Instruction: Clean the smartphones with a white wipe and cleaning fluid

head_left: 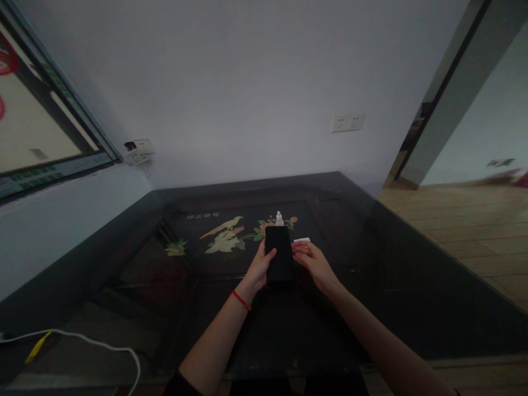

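Observation:
My left hand (258, 266) grips a black phone-like slab (281, 258) by its left side, thumb over the front. The slab is tilted up above the dark table, its dark face toward me. Beside its right edge is my right hand (312, 260), with its fingers partly stretched and slightly apart. Whether those fingertips touch the edge is unclear. A small flat white piece (302, 240) shows just beyond the right fingers; its kind cannot be made out. Behind the slab's top stands a small white dropper bottle (279, 218), its lower part hidden.
The dark glossy table (346, 319) carries a bird-and-flower picture (225, 239). A white cable (94, 344) with a yellow tag (38, 347) lies at the lower left. Wall sockets (347, 122) are on the pale wall behind, and a window (41, 115) is at left.

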Available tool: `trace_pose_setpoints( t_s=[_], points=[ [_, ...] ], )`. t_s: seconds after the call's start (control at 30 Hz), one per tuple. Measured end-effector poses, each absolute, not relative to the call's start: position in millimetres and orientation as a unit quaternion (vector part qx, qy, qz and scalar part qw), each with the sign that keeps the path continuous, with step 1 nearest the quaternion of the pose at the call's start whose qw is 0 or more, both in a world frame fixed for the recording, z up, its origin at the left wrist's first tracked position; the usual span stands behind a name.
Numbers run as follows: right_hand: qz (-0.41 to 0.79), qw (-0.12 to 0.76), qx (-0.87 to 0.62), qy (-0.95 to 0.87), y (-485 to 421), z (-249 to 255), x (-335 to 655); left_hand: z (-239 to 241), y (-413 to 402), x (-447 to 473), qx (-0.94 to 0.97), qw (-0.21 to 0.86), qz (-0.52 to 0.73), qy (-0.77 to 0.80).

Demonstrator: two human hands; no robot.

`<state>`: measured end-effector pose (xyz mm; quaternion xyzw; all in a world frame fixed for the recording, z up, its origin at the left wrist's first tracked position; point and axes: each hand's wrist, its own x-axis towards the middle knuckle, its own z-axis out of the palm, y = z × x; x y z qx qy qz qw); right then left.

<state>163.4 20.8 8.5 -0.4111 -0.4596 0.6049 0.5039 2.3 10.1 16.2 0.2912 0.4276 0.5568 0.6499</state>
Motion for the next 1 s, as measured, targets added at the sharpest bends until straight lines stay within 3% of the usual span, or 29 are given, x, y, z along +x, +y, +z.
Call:
trace_pose_setpoints(
  t_s=[0.5,1.0],
  points=[
    [0.573,0.406,-0.377,-0.604,58,59,192,36,4,-1,0.47,0.53,0.535,0.461],
    [0.53,0.358,-0.372,-0.673,58,58,203,35,6,-18,0.621,0.389,0.469,0.493]
  ],
)
